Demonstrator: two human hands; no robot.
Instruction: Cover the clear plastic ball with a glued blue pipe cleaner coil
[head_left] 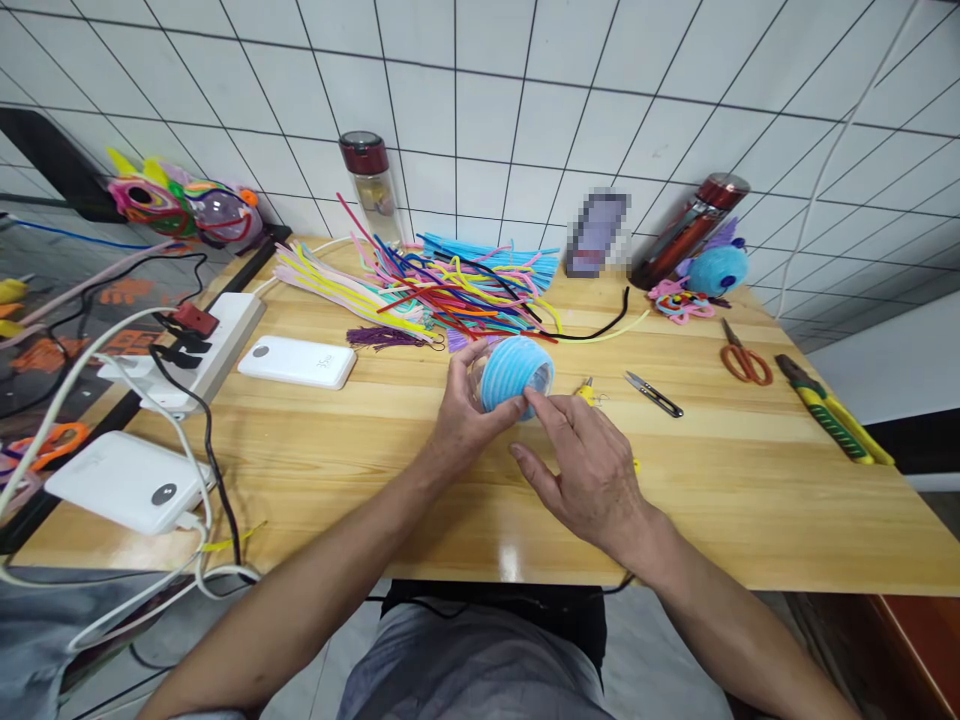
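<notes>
A clear rounded cup wrapped in rings of light-blue fuzzy pipe cleaner (514,372) is tilted, its opening facing right. My left hand (466,402) grips it from the left, thumb along the lower edge, other fingers partly hidden behind. The index finger of my right hand (589,465) presses at the cup's lower rim; the thumb is spread away below and the remaining fingers are bent. Just behind the cup lies a pile of colourful pipe cleaners (457,285). Right of it are a small yellow object (589,390) and thread snips (654,394).
Scissors (745,358) and green-yellow pliers (832,408) lie at the right. A red flask (686,232), a blue fuzzy figure (716,268) and a glass bottle (373,190) stand at the back. White power banks (296,362), cables and a power strip (214,350) occupy the left.
</notes>
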